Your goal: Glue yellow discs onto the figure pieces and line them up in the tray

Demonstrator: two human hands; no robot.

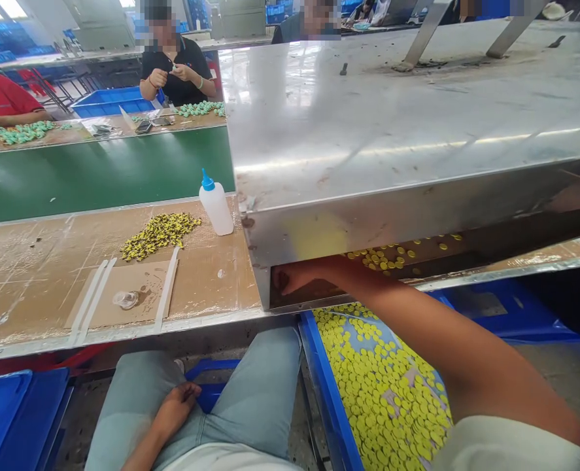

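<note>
Though shadowed, right hand apparently curled.

At six o'clock I can't make out the right hand's hold, shadowed under the silver metal hood; at five, the blue plastic tray is cut off below.

On the bench, a heap of pieces lies behind a cardboard sheet bearing a cup. Right of the heap stands a bottle, left of the hood. Discs lie beneath the hood, seemingly right of the right hand; below, a tray holds more.
</note>
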